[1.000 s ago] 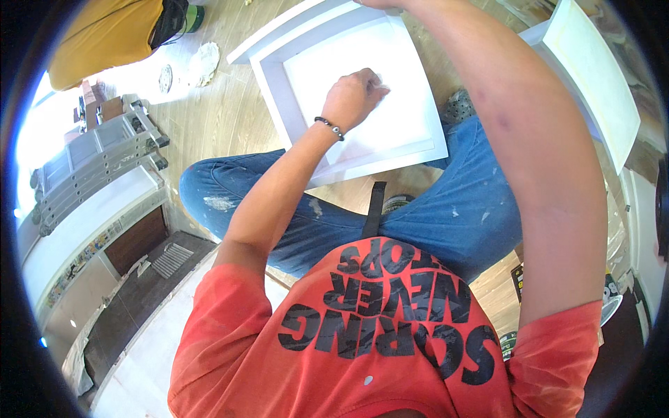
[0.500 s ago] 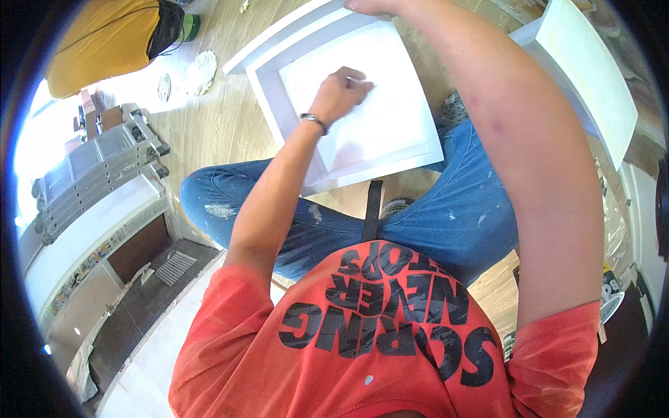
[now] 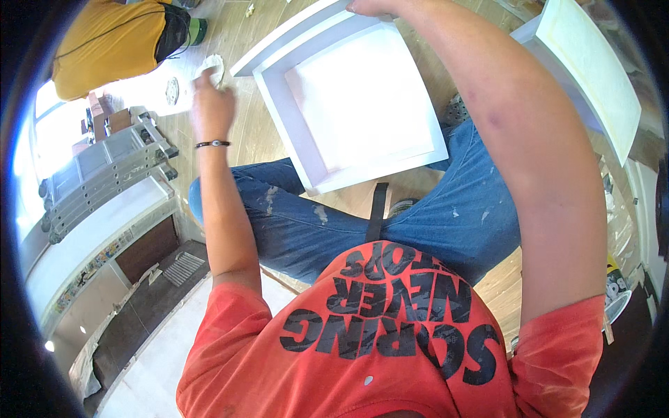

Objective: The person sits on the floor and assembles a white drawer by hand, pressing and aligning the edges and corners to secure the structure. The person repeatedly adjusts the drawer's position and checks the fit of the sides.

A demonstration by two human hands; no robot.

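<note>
A white drawer [image 3: 411, 104] rests tilted over my crossed legs, its hollow side toward me and its wider front panel [image 3: 293, 35] at the far end. My right hand [image 3: 369, 6] grips the corner of that panel, with part of the hand cut off by the upper edge. Out to the left, away from the drawer, my left hand [image 3: 213, 111] is smeared by motion. Its fingertips reach over a white blob of paste-like stuff [image 3: 214, 72] on the floor. Whether they touch it, or hold anything, I cannot tell.
A folded metal ladder [image 3: 104, 171] lies at the left. Beyond it is a person in yellow clothing [image 3: 111, 45]. A second white panel piece [image 3: 592, 76] stands at the far right, and a tub [image 3: 616, 296] sits by my right elbow. Wood-look flooring [image 3: 261, 132] runs beneath.
My left hand has left the inside of the drawer and swung left to the white blob on the floor. My right hand keeps its grip on the drawer, which has hardly moved.
</note>
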